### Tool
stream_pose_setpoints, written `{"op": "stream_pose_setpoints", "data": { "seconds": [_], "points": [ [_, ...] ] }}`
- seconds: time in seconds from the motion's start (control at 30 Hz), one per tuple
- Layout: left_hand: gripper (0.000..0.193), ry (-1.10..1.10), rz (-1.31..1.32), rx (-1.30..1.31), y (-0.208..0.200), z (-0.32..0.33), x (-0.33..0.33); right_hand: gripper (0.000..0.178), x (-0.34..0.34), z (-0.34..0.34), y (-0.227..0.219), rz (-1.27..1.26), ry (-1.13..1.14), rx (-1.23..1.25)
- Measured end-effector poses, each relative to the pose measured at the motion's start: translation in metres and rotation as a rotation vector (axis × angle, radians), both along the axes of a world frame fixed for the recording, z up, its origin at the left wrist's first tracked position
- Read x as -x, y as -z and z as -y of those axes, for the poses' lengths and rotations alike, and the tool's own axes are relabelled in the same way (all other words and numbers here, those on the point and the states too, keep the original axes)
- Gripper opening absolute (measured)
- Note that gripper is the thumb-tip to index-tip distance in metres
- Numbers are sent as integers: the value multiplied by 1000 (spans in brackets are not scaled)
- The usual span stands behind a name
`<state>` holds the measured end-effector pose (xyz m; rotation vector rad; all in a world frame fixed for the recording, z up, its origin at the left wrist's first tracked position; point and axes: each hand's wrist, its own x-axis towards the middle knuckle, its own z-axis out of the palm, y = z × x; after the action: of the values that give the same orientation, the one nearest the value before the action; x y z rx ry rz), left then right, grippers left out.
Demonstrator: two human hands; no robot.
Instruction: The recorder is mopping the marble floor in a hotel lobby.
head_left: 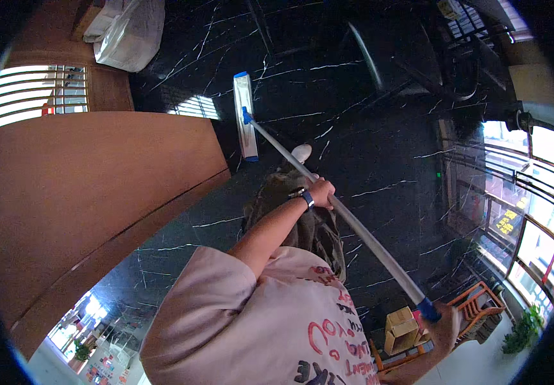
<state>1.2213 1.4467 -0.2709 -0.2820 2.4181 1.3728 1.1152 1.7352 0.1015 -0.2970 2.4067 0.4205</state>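
A flat mop (373,244) with a silver pole slants across the view. Its long pale head (247,138), with blue ends and a blue joint, lies on the dark floor ahead of me. My left hand (320,192), with a watch on the wrist, is closed around the middle of the pole. Farther back, at the lower right, my right hand (442,326) grips the pole's top end by the blue handle. Its fingers are partly hidden.
Black floor (379,151) with white veins surrounds the mop. A brown wooden panel (110,173) stands close at the left. A white bag (129,38) sits at the far left, and dark furniture (431,70) at the far right. Behind my right hand are a cardboard box (401,330) and a wooden chair (479,308).
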Motion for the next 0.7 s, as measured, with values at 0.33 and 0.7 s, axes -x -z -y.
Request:
{"op": "stream_pose_setpoints", "data": {
  "seconds": [0.33, 0.7],
  "points": [
    [26, 68, 110, 100, 44, 88, -21, 29, 46, 118, 25, 84, -264, 232],
    [21, -266, 19, 529, 32, 91, -12, 35, 57, 171, 20, -45, -537, -170]
  ]
}}
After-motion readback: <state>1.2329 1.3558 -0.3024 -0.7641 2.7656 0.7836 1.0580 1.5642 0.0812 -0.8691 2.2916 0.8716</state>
